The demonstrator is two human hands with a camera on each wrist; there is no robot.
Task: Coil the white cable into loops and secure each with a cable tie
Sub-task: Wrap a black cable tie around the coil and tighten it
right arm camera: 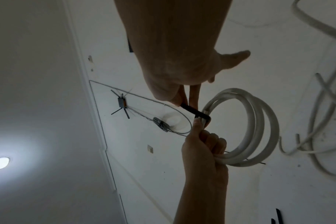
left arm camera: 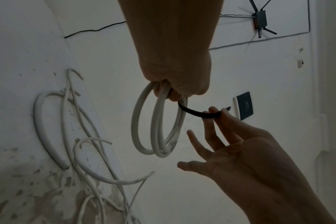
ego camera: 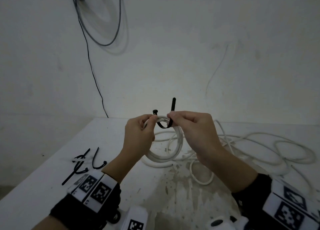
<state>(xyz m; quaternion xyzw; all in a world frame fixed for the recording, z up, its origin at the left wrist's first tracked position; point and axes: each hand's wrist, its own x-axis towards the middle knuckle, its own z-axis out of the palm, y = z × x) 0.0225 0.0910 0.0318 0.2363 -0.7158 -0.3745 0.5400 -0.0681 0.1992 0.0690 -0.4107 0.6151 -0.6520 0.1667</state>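
While both hands work above it, the white paint-stained table carries the largest item, a loose tangle of thin white round cable spread over its right half, with several cut ends showing in the left wrist view. Behind the table stands a white wall, on which a grey cable loop hangs and a thin black wire runs down to the table's rear edge. Held clear of the table surface is the coiled section of white cable, wound into roughly three loops that hang upright. The left hand grips the top of this coil, fingers curled round the bunched strands, with thumb and forefinger also pinching one end of a black plastic cable tie. The tie passes under the strands at the top of the coil and rises on the far side. The right hand pinches the tie's free tail between thumb and forefinger; its remaining fingers are spread apart and relaxed, as the left wrist view shows. Several spare black cable ties lie together on the table, near its left edge.
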